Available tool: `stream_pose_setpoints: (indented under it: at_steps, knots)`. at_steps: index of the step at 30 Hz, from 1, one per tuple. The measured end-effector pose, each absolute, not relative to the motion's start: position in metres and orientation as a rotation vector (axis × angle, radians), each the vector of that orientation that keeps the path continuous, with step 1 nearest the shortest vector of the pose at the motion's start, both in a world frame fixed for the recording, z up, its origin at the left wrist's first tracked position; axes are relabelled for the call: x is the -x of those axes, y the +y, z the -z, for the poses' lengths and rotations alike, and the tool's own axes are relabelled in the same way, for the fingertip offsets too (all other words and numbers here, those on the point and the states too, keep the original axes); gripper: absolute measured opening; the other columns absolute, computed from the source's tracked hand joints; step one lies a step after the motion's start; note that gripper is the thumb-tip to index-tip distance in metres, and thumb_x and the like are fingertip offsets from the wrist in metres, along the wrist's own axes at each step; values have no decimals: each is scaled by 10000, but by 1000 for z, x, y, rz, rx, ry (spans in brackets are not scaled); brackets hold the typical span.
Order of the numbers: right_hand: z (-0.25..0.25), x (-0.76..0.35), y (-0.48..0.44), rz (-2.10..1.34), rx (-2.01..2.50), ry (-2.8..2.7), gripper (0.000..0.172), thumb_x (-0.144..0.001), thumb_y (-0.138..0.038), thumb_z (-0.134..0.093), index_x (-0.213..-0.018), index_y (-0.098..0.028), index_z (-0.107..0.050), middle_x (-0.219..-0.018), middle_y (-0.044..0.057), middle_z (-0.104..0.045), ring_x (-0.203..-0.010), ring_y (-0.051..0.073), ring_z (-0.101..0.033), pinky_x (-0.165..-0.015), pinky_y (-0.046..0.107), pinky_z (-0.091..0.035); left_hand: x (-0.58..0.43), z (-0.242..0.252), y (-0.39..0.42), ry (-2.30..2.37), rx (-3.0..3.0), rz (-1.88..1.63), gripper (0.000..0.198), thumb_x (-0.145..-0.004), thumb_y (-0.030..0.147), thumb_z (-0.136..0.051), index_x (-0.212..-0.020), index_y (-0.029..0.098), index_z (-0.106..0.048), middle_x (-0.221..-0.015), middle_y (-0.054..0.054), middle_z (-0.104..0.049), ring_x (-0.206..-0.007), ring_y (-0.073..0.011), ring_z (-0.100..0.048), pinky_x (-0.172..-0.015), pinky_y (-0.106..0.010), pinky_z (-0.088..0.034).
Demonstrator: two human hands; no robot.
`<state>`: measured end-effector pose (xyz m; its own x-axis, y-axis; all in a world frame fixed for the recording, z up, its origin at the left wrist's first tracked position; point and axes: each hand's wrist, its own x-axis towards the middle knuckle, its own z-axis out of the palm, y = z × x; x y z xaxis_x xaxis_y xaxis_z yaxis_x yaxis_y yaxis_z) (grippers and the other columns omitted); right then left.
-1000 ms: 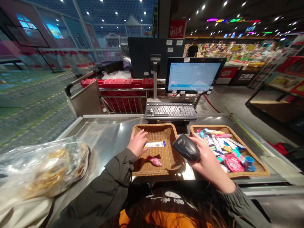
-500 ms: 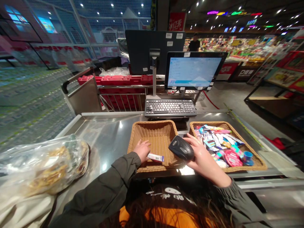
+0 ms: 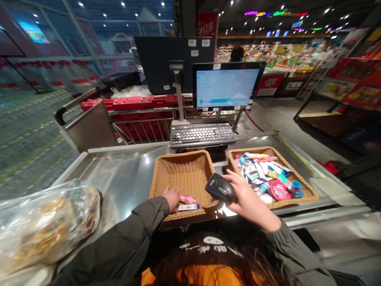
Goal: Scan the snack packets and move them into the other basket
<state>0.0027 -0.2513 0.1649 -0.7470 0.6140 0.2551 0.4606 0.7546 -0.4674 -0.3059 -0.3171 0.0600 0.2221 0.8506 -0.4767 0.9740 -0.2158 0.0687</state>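
My right hand [image 3: 245, 198] grips a black handheld barcode scanner [image 3: 220, 188], its head pointing left over the right edge of the left wicker basket [image 3: 155, 184]. Inside that basket, at the near left corner, my left hand [image 3: 171, 198] is closed on a narrow white-and-blue packet [image 3: 188, 207] that sticks out to the right; the fingertips are partly hidden. Just above it is a pink-wrapped item [image 3: 187, 199], against the same hand; I cannot tell if it is held too. The right wicker basket [image 3: 309, 186] is heaped with small colourful packets, a round pink tub [image 3: 279, 190] and a blue cup-like thing [image 3: 297, 189].
Behind the baskets stand a keyboard [image 3: 202, 134] and a lit monitor [image 3: 226, 88]. A clear bag of food [image 3: 50, 222] lies on the steel counter [image 3: 127, 174] at left. Beyond is a metal cart [image 3: 89, 123] beside red crates; a person [image 3: 237, 53] stands far back.
The view has shifted, so the scene sits further left. My left hand and the white-and-blue packet have come slightly nearer me in the basket; the pink-wrapped item now shows. The scanner stays gripped.
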Motion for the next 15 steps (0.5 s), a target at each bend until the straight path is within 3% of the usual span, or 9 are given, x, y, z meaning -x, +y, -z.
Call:
stream_pose_setpoints:
  at_steps: [6, 10, 15]
  knots:
    - [-163, -35, -249, -525, 959, -2454, 508, -703, -152, -617, -1209, -184, -610, -1331, 139, -573, -1392, 357, -386, -1133, 598, -322, 292, -111, -310, 1632, -2308, 377, 423, -721, 442, -725, -1085, 228, -696, -1492, -166, -455, -1427, -365, -339, -1137, -656, -185]
    - [-156, -71, -244, -428, 1140, -2360, 557, -689, -173, -631, -1244, -179, -583, -1336, 152, -574, -1379, 379, -402, -1124, 637, -304, 262, -153, -278, 1566, -2508, 96, 416, -785, 464, -696, -1129, 232, -671, -1532, -138, -408, -1449, -334, -306, -1157, -639, -177]
    - [-150, -120, -237, -253, 1248, -2239, 467, -750, -258, -633, -1212, -206, -593, -1290, 136, -603, -1361, 368, -428, -1137, 631, -282, 194, -172, -222, 1517, -2587, -165, 412, -796, 463, -710, -1123, 217, -669, -1537, -147, -395, -1446, -347, -306, -1152, -655, -183]
